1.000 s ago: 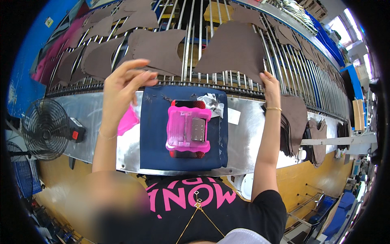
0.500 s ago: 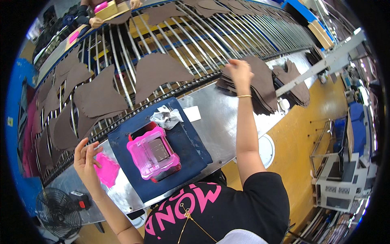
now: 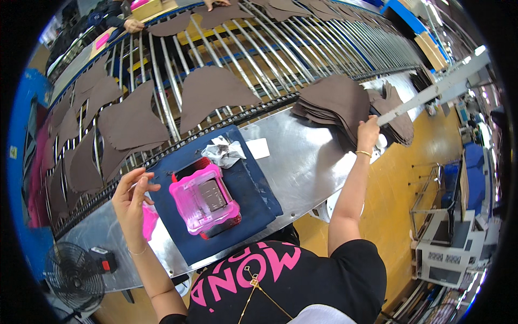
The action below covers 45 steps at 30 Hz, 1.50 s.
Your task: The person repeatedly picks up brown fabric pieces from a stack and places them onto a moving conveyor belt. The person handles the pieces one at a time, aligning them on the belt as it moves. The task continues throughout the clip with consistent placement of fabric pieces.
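Right hand (image 3: 368, 134) at the brown pile (image 3: 334, 102), on the desk (image 3: 297, 156) beside the rollers (image 3: 345, 56).
The pile's long axis slants from the rollers toward the near edge, narrower end by that hand; whether its fingers (image 3: 371, 120) grip, I can't tell. Bare metal opens between pile and blue mat (image 3: 253, 186). Left hand (image 3: 129, 202): loosely curled, holding nothing.

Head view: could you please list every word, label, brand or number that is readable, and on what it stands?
Black shirt: large pink lettering, which I won't copy out.
Small pale label on the blue panel: too small to read.
Crumpled sheet: dark marks; cannot tell whether they are print.
White card: no lettering visible.
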Tool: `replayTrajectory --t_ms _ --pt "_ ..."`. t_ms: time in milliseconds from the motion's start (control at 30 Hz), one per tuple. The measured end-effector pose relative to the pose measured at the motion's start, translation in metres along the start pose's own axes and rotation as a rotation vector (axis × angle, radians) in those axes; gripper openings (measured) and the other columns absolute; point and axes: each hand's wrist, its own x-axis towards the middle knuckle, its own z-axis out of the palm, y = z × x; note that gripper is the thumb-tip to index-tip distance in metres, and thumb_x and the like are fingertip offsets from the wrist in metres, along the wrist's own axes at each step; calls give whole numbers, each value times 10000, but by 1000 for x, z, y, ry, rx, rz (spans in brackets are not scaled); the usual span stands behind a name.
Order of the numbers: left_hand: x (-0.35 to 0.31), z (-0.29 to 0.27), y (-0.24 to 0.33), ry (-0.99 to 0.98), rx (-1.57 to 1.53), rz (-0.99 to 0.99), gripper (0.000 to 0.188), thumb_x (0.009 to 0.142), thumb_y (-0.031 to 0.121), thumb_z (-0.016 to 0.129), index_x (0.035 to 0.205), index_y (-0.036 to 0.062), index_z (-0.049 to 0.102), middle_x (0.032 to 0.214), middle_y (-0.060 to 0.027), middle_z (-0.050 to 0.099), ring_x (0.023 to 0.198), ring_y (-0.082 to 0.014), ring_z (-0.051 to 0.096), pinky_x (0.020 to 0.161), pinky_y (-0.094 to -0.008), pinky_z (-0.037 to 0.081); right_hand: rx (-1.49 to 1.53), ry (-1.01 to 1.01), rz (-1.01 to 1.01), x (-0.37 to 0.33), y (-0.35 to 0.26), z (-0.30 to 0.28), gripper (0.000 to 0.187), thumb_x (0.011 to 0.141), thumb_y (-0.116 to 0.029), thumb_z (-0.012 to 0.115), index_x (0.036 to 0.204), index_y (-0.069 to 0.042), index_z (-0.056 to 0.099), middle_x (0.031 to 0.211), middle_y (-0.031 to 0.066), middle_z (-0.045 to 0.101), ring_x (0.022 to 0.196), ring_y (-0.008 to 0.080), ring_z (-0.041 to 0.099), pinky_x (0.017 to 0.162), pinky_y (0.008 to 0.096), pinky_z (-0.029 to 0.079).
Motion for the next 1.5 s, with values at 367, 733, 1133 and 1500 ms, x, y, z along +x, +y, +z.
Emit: replayTrajectory --t_ms 367,733,1133,1500 --pt "7 33 24 67 -6 113 307 894 141 602 1176 23 569 1002 -89 657 778 -148 673 514 -203 480 1226 -69 -590 -85 -134 -149 244 901 -87 601 1094 -22 468 972 83 599 864 125 570 765 254 465" --pt "-31 -77 48 219 65 185 199 906 153 598 1016 -12 615 733 -46 634 561 -111 613 461 -193 449 1212 -824 -1078 -221 -210 -147 248 749 -107 762 916 4 615 822 112 682 713 198 644 645 288 482" --pt "-60 -74 24 122 154 26 64 850 -2 612 890 -50 621 715 -24 587 598 -80 598 513 -205 459 1018 -668 -1339 -215 -185 -135 174 751 -28 676 917 -73 711 842 98 700 706 215 674 620 272 497" --pt "-16 28 22 -299 568 392 84 759 115 677 804 48 654 750 -50 547 707 -250 577 582 -357 466 1002 -830 -726 -152 -63 -110 186 773 76 667 951 26 686 851 73 697 772 128 621 730 263 494"
